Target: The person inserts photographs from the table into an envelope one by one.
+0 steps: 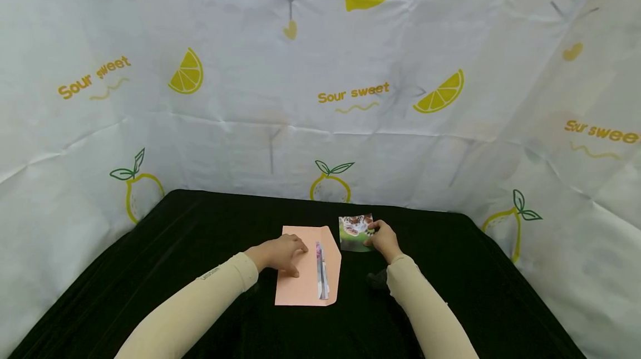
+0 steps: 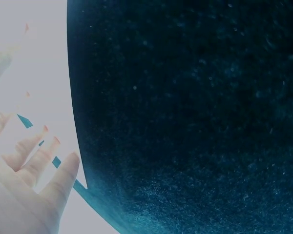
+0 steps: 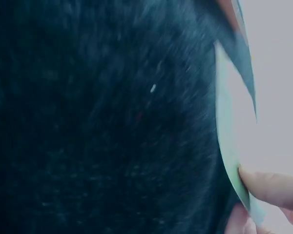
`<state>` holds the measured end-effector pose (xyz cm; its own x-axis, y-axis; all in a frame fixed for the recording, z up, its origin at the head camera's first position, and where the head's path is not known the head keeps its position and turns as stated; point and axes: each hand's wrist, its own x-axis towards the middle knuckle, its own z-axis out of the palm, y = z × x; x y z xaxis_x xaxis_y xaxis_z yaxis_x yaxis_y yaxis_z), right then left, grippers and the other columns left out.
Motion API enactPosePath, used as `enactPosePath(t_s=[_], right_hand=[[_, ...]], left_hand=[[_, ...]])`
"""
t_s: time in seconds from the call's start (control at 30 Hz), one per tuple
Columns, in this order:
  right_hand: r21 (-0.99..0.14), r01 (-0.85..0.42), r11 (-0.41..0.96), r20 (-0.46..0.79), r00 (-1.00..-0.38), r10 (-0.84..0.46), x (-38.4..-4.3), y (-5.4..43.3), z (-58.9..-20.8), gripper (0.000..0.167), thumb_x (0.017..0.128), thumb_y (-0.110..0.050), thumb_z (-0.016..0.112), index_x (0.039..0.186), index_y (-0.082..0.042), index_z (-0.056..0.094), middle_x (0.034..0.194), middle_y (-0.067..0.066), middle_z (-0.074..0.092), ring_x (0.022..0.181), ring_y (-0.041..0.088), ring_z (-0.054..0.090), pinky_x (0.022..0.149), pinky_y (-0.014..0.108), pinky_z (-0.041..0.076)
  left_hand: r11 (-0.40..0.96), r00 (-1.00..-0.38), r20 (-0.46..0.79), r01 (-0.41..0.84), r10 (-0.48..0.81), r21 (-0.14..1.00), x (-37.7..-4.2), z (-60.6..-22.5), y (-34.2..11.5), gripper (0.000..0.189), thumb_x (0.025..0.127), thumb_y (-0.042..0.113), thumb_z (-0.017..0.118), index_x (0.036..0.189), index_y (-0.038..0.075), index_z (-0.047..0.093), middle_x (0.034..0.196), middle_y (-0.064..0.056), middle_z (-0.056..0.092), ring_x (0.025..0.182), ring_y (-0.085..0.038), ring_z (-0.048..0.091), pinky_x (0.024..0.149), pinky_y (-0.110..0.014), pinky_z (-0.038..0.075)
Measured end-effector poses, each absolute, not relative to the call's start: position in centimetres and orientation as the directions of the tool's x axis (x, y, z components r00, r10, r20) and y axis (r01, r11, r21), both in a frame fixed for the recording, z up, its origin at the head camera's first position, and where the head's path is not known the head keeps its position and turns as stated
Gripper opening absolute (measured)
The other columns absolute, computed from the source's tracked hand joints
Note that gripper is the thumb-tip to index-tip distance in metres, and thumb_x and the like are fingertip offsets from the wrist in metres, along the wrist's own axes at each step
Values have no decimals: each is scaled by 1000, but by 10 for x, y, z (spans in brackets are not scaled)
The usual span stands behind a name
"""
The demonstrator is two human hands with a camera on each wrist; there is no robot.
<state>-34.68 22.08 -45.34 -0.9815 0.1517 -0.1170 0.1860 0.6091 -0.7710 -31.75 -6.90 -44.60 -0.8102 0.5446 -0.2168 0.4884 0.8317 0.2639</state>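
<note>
A pink envelope (image 1: 295, 294) lies on the black cloth, its flap spread out toward the right. Picture edges (image 1: 321, 273) show in a strip along its mouth; the rest of them is hidden inside. My left hand (image 1: 280, 252) rests on the envelope with the fingers spread, and in the left wrist view those fingers (image 2: 63, 178) look fairly straight. To the right of the flap, my right hand (image 1: 385, 241) pinches a tiger photo (image 1: 353, 232) by its right edge. In the right wrist view the photo (image 3: 227, 112) bends slightly between thumb and fingers.
Black cloth (image 1: 210, 225) covers the table. A small dark lump (image 1: 378, 280) sits beside my right wrist. White sheeting (image 1: 240, 153) printed with lemons hangs behind the table and along its sides.
</note>
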Motion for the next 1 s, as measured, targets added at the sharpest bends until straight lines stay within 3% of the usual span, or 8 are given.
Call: enactPosePath(t_s=[0.23, 0.5, 0.8, 1.0], right_hand=[[-811, 130, 571, -80, -990, 112, -335, 223, -431, 41, 82, 2, 73, 119, 0, 54, 103, 15, 46, 86, 26, 46, 65, 34, 43], [-849, 51, 526, 7, -994, 108, -317, 230, -410, 44, 86, -6, 72, 126, -5, 53, 118, 19, 49, 102, 31, 49, 73, 36, 48], [-925, -2, 381, 28, -998, 62, -292, 224, -411, 45, 86, -4, 71, 127, -5, 51, 111, 12, 50, 86, 15, 62, 74, 35, 52], [-935, 15, 353, 7, -998, 61, -277, 217, -423, 44, 85, -2, 71, 124, -4, 52, 109, 12, 50, 87, 15, 63, 74, 35, 52]], left_hand=[[833, -811, -217, 489, 543, 259, -317, -446, -69, 56, 78, 35, 81, 128, 19, 61, 144, -6, 48, 134, -25, 42, 109, -41, 41], [832, -807, -226, 490, 546, 261, -319, -448, -71, 56, 79, 36, 80, 130, 19, 60, 145, -5, 47, 136, -24, 40, 110, -40, 40], [840, -811, -240, 474, 533, 265, -320, -446, -70, 56, 79, 36, 80, 129, 20, 60, 145, -5, 47, 136, -24, 40, 110, -41, 40], [845, -816, -239, 470, 526, 255, -319, -446, -69, 57, 78, 36, 81, 129, 20, 60, 145, -5, 47, 133, -24, 42, 109, -40, 41]])
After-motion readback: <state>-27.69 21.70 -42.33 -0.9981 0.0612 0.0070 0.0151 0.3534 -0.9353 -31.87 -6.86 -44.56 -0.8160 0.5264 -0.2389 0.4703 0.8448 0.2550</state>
